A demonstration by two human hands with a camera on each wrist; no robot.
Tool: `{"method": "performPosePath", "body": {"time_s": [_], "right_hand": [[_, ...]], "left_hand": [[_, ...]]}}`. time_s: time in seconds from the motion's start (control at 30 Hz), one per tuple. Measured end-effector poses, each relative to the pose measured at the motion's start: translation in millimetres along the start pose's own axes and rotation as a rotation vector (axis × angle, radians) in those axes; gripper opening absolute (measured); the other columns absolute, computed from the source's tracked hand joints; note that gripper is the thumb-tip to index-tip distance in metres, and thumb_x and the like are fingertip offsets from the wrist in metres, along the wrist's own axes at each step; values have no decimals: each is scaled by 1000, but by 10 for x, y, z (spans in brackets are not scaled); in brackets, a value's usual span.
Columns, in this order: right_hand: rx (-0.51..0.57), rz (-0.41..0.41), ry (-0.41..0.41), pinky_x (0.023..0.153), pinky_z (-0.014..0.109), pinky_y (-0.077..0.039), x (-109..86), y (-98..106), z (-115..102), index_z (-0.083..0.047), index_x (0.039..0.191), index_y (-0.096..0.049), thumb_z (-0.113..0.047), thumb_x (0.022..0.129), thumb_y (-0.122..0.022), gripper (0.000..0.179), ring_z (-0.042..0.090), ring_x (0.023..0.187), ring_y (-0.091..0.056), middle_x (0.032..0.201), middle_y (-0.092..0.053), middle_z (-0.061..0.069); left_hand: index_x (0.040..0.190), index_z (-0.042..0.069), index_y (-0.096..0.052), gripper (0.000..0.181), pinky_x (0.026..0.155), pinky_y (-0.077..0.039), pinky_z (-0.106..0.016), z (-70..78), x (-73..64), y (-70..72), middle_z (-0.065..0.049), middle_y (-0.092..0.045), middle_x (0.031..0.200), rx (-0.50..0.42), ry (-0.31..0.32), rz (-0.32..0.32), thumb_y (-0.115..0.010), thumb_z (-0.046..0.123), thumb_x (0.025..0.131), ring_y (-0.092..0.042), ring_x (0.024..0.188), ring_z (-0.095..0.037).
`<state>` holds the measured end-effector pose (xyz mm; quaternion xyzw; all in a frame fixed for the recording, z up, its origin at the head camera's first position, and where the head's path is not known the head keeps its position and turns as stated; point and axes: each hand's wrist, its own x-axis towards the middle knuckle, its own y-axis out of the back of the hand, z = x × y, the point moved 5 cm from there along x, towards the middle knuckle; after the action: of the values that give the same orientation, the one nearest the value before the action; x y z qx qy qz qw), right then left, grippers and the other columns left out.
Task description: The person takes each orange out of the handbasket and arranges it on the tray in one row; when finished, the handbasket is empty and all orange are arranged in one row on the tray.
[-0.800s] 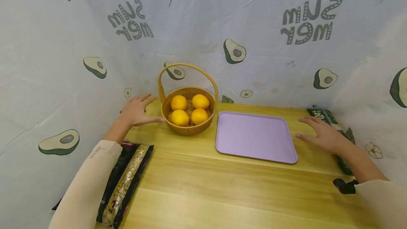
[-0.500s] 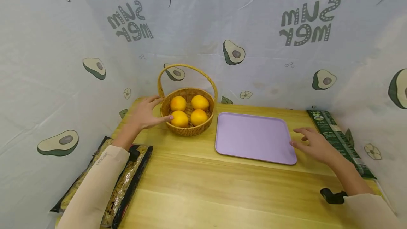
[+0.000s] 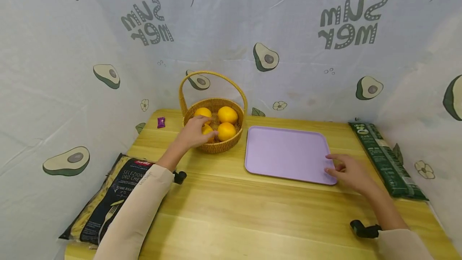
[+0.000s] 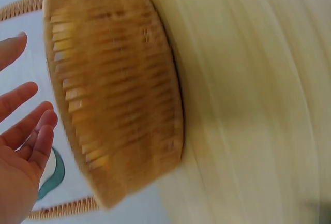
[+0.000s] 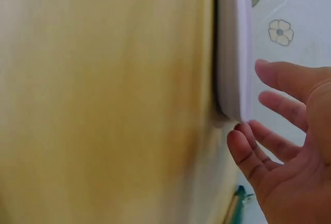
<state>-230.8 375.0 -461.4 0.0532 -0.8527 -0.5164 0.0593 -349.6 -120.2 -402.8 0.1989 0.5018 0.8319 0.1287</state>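
Before avocado-printed white cloth (image 3: 223, 31), one round orange fruit (image 3: 207, 129) in a yellow woven basket (image 3: 223, 147) is overhung by the left hand (image 3: 192, 133), a lilac rectangular tray (image 3: 285, 155) flanked by the right hand (image 3: 351, 173) — fingers parted on both.

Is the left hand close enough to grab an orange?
Probably yes: the left hand is over the near-left orange in the open basket, with the handle out of its way.

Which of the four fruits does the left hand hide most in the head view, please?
The front-left fruit in the basket: the left hand covers much of it, while the back-left, back-right and front-right ones show more.
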Motion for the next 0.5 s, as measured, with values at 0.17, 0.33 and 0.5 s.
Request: {"method": "performPosePath", "body": {"time_s": [0.17,0.33,0.5], "right_hand": [[32,47,-5,64,25,-43,-35,-129,-8,5,131,-64,-26,90,-80,54,23,82,-56,110,-62,26],[55,41,-53,65,24,-40,-90,-175,18,8,132,-62,-30,92,-79,58,24,85,-51,110,-61,24],[64,79,-58,66,20,-41,-112,-194,57,8,130,-65,-31,92,-79,56,22,86,-51,131,-57,31]], "left_hand": [[141,5,-62,64,114,-45,-52,52,104,-163,-15,-64,140,-46,-31,-8,-70,48,95,-56,134,-36],[145,6,-58,72,116,-44,-49,63,214,-299,-12,-61,144,-51,16,-50,-69,55,93,-55,137,-34],[146,11,-58,79,113,-46,-49,124,310,-351,-10,-62,145,-24,54,-66,-67,65,89,-56,135,-32]]}}
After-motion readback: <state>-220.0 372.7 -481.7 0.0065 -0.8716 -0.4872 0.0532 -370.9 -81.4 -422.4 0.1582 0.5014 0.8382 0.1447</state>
